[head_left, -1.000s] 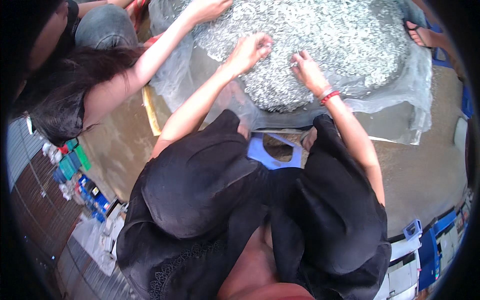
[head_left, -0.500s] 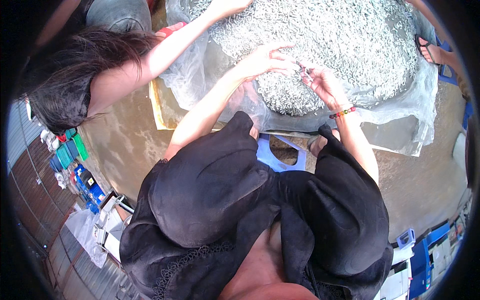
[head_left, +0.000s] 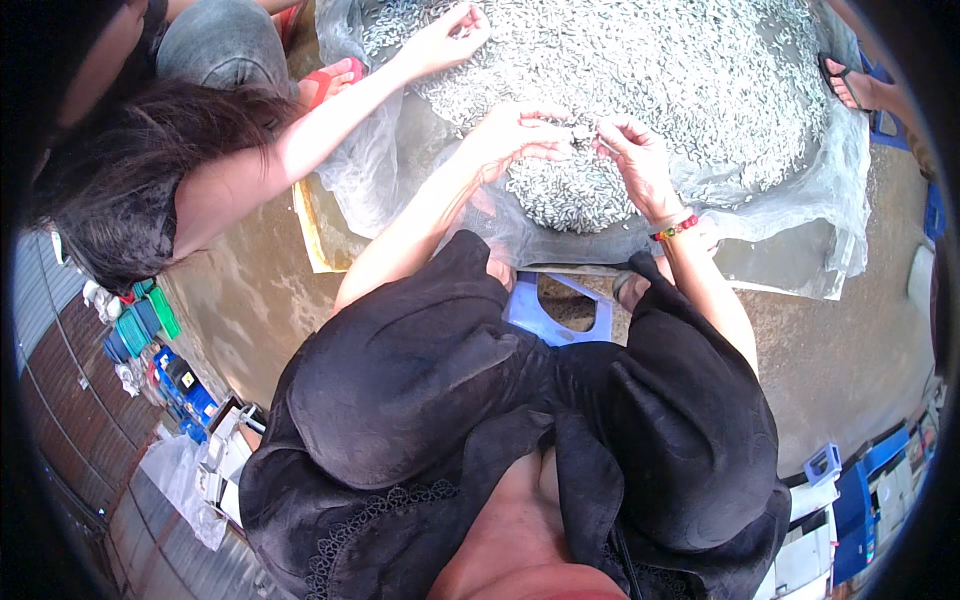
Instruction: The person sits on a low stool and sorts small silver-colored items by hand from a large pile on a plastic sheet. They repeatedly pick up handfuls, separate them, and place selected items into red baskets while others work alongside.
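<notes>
A wide heap of small silvery-white pieces (head_left: 640, 60), too small to make out singly, is spread on a translucent mesh sheet (head_left: 800, 235) in front of me. Above its near side, my left hand (head_left: 512, 138) is held palm-in with fingers stretched out and apart. Just across from it, my right hand (head_left: 636, 165) has thumb and forefinger pinched together; what is between them is too small to tell. A beaded bracelet (head_left: 675, 228) circles my right wrist. Only a narrow gap separates the fingertips of both hands.
At the left, another person's arm (head_left: 330, 125) reaches over the heap. A sandalled foot (head_left: 848, 82) stands at the sheet's right edge. Between my knees is a blue plastic stool (head_left: 530, 312). Wet concrete floor (head_left: 235, 290) surrounds the sheet; crates and bags lie farther out.
My right hand has shifted slightly, and its fingers now point up in a pinch. My left hand has moved slightly down and left. The other person's hand has drawn down into fuller view.
</notes>
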The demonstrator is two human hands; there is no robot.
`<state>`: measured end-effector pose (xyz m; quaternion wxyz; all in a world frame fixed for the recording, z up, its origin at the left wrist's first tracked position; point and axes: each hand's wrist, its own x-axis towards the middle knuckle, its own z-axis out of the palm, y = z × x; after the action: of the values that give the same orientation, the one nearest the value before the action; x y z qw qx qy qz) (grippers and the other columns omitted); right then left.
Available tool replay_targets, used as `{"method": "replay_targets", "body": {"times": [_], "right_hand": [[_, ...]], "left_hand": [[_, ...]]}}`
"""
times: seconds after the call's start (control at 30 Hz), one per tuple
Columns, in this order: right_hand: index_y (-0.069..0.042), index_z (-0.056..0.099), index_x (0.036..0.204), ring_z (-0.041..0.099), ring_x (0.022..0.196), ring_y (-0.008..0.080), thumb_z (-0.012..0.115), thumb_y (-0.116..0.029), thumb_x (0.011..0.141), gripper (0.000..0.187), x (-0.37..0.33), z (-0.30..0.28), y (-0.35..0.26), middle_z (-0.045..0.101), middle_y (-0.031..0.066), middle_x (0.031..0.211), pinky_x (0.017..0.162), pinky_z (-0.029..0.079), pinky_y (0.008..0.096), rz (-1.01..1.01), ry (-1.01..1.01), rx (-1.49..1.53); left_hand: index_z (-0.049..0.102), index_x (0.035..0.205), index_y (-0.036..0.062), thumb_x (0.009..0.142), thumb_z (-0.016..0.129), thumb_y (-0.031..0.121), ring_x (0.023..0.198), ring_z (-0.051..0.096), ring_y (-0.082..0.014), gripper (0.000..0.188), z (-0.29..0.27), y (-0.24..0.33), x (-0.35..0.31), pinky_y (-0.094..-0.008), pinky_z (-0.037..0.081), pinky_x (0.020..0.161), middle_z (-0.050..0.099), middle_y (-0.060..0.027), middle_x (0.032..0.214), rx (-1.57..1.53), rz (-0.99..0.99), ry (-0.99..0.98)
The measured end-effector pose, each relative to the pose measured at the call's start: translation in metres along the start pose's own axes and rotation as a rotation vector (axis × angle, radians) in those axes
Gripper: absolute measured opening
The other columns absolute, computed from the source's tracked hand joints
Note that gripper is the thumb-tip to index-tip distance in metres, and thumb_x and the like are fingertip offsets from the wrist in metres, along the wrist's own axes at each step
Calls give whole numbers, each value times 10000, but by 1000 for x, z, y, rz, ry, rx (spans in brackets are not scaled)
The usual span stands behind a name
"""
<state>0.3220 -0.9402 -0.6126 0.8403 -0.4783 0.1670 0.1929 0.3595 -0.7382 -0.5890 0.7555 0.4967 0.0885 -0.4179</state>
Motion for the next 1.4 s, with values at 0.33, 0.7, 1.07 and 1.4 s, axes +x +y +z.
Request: {"method": "replay_targets", "body": {"times": [0.33, 0.7, 1.07, 1.4], "right_hand": [[-17, 584, 934, 567, 687, 128, 550, -127, 855, 139, -3, 11, -15, 609, 62, 836, 619, 465, 258, 59, -297, -26], [5, 549, 1006, 585, 792, 198, 560, -104, 843, 196, -2, -6, -5, 598, 122, 933, 703, 489, 291, 163, -123, 297], [7, 555, 966, 578, 761, 150, 549, -108, 849, 164, -6, 4, -16, 590, 75, 868, 676, 504, 258, 256, -101, 333], [-17, 578, 976, 570, 821, 143, 558, -113, 846, 162, -4, -11, -11, 604, 69, 925, 720, 481, 275, 134, -16, 254]], "left_hand": [[498, 1112, -45, 821, 576, 77, 733, 612, -124, 325, -1, -17, -1, -242, 525, 670, 608, -87, 859, -173, -34, -113], [564, 975, -20, 862, 508, 148, 731, 537, -114, 210, -6, -18, -2, -257, 488, 651, 569, -44, 798, -200, 183, 77], [544, 982, 19, 864, 534, 119, 774, 564, -105, 155, 12, -29, 4, -209, 482, 644, 581, -49, 873, -178, 20, -21], [533, 1014, -9, 840, 579, 133, 713, 564, -109, 230, 6, -19, 5, -220, 476, 637, 582, -54, 856, -146, 76, 92]]}}
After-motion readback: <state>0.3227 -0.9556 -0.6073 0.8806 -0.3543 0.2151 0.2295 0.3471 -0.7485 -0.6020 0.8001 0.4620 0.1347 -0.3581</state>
